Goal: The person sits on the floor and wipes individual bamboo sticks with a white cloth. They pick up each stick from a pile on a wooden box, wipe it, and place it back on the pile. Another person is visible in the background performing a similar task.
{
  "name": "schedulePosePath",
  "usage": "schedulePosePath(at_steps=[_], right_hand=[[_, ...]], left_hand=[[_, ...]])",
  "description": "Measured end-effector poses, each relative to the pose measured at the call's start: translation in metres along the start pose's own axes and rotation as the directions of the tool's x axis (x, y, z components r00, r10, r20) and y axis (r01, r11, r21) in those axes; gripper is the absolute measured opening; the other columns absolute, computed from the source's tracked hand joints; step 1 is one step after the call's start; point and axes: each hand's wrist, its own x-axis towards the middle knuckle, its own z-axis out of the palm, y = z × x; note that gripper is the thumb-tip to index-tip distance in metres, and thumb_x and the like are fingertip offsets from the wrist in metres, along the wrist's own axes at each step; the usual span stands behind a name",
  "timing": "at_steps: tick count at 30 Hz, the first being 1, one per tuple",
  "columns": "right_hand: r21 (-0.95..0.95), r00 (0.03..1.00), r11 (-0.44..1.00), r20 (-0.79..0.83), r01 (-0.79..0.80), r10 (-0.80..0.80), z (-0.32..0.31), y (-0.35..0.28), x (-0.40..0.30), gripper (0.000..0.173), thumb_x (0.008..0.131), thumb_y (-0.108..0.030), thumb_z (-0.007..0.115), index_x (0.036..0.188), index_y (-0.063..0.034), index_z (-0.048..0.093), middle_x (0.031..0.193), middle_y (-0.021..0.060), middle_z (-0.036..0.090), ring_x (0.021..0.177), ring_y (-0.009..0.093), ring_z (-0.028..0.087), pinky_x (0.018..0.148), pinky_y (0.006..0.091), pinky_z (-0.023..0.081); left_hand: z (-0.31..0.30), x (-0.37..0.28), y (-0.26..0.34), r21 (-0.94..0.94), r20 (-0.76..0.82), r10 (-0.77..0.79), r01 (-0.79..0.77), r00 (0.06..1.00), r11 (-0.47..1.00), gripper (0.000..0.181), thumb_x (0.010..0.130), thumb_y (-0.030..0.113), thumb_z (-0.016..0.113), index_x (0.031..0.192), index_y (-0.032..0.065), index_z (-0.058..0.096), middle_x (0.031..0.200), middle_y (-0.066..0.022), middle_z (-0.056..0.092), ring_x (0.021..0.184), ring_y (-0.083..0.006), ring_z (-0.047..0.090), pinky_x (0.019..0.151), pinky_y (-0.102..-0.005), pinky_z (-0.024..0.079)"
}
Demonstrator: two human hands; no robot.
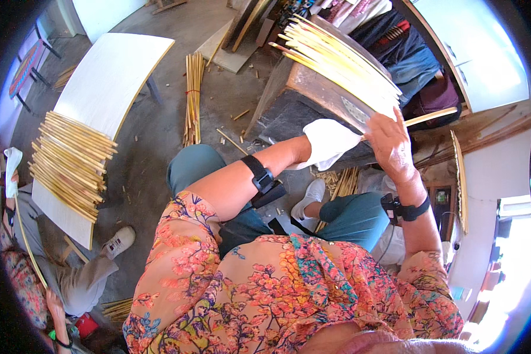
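A white cloth (334, 140) covers my left hand (332, 144), hiding its fingers; the cloth is bunched around one end of a pale wooden stick (431, 116). Just to the right, my right hand (391, 144) grips the same stick, whose far end sticks out past the fingers and looks slightly curved. Behind both hands, a pile of peeled, pale yellow sticks (340, 62) lies across a dark wooden block (276, 117). A perforated metal plate (355, 109) shows on the block near my right hand.
At left, a white board (110, 66) carries a heap of darker sticks (71, 166). A tied bundle of sticks (194, 99) lies on the floor among short offcuts. A co-worker's hand (55, 303) and white cloth (13, 170) hold another stick. Folded clothes (394, 44) lie behind the block.
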Motion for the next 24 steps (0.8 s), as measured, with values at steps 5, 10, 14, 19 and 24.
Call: schedulePosePath(at_steps=[5, 10, 14, 19, 24], right_hand=[[0.129, 0.977, 0.991, 0.201, 0.043, -0.069, -0.003, 0.011, -0.034, 0.020, 0.075, -0.021, 0.064, 0.073, -0.0073, 0.051, 0.062, 0.0079, 0.045, 0.058, 0.028, 0.051, 0.052, 0.0398, 0.040], [0.096, 0.980, 0.995, 0.197, -0.013, -0.006, -0.020, 0.059, -0.074, 0.015, 0.080, -0.016, 0.060, 0.072, -0.0055, 0.053, 0.062, 0.0110, 0.047, 0.057, 0.030, 0.050, 0.050, 0.0393, 0.040], [0.011, 0.988, 0.990, 0.076, -0.138, 0.137, -0.028, 0.123, -0.124, 0.015, 0.082, -0.013, 0.055, 0.069, -0.0065, 0.050, 0.062, 0.0127, 0.046, 0.058, 0.033, 0.049, 0.050, 0.0421, 0.039], [-0.225, 0.934, 0.916, 0.057, -0.331, 0.351, -0.015, 0.162, -0.159, 0.008, 0.086, -0.008, 0.047, 0.088, -0.0068, 0.055, 0.078, 0.0116, 0.053, 0.071, 0.028, 0.056, 0.060, 0.0344, 0.048], [-0.535, 0.897, 0.792, 0.133, -0.292, 0.421, 0.145, 0.155, -0.153, 0.006, 0.077, -0.009, 0.050, 0.078, -0.0145, 0.052, 0.072, -0.0001, 0.048, 0.064, 0.014, 0.054, 0.049, 0.0265, 0.045]], left_hand=[[-0.001, -0.010, -0.007, -0.075, 0.136, 0.088, -0.078, 0.987, 0.994, 0.030, 0.088, 0.023, 0.052, 0.115, 0.0102, 0.060, 0.082, -0.0098, 0.064, 0.062, -0.0125, 0.052, 0.057, -0.0284, 0.045], [-0.019, -0.010, 0.003, 0.017, 0.273, -0.284, 0.290, 0.919, 0.957, 0.029, 0.086, 0.021, 0.056, 0.111, 0.0067, 0.062, 0.084, -0.0048, 0.065, 0.065, -0.0106, 0.051, 0.057, -0.0277, 0.046], [-0.051, -0.005, -0.004, -0.054, 0.001, -0.139, 0.139, 0.990, 0.989, 0.029, 0.090, 0.029, 0.051, 0.105, 0.0074, 0.065, 0.070, -0.0029, 0.062, 0.054, -0.0104, 0.054, 0.043, -0.0256, 0.041], [-0.100, -0.006, -0.025, -0.791, -0.449, -0.484, -0.083, 0.751, 0.606, 0.019, 0.092, 0.024, 0.047, 0.074, 0.0196, 0.050, 0.058, 0.0053, 0.047, 0.048, -0.0097, 0.045, 0.041, -0.0239, 0.038], [-0.073, 0.001, -0.006, -0.769, -0.529, -0.583, -0.058, 0.617, 0.637, 0.016, 0.093, 0.029, 0.048, 0.085, 0.0176, 0.053, 0.068, 0.0052, 0.051, 0.054, -0.0076, 0.048, 0.043, -0.0221, 0.038]])
